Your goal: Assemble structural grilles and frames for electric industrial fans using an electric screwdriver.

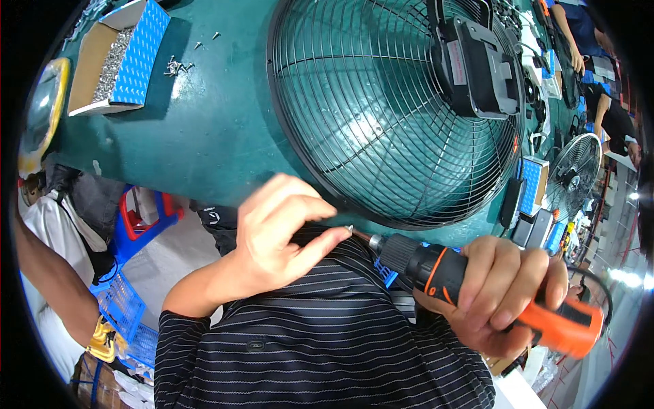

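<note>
The person's right hand (501, 290) is wrapped around an orange-and-black power screwdriver (436, 271), its bit pointing left toward a small silver screw (350, 229) at its tip, in front of the striped shirt (320, 327). The left hand (279, 235), slightly blurred, is curled with its thumb tip at that screw and its forefinger just above, though whether they grip it cannot be told. Beyond them, a black fan with a wire grille (368, 129) lies on the green counter (218, 119), right of loose screws (177, 67) and an open blue-and-white box (141, 65) of screws.
</note>
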A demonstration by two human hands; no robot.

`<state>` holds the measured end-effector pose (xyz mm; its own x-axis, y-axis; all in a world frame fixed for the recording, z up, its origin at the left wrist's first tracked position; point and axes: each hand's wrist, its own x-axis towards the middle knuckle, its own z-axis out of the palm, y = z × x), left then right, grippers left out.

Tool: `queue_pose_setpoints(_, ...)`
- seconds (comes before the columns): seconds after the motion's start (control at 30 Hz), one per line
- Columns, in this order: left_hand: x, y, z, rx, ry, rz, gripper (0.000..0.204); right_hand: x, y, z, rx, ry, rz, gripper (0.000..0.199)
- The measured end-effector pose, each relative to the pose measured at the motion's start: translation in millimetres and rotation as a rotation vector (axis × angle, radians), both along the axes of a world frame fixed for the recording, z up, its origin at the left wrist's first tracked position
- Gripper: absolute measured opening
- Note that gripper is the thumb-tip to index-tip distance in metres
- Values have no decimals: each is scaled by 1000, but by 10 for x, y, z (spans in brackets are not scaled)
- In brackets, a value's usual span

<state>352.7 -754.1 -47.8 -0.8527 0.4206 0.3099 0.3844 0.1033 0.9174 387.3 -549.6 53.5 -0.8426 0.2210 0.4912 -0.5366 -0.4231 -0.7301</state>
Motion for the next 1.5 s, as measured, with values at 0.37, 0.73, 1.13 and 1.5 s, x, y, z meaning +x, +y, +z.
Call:
queue_pose_setpoints(0.37, -148, 17, -90, -198, 160, 156, 50, -236, -130, -65, 393, 68, 267, 48)
queue_pose_setpoints(0.73, -197, 9, -172, -143, 123, 139, 45, -249, -363, 79, 559, -43, 269, 48)
queue_pose_setpoints(1.13, -184, 4, -234, -114, 114, 143, 46, -539, -347, -52, 421, 29, 397, 28)
queue_pose_setpoints(1.5, -172, -1, -246, -117, 99, 131, 43, -957, -259, -42, 341, 102, 1131, 10)
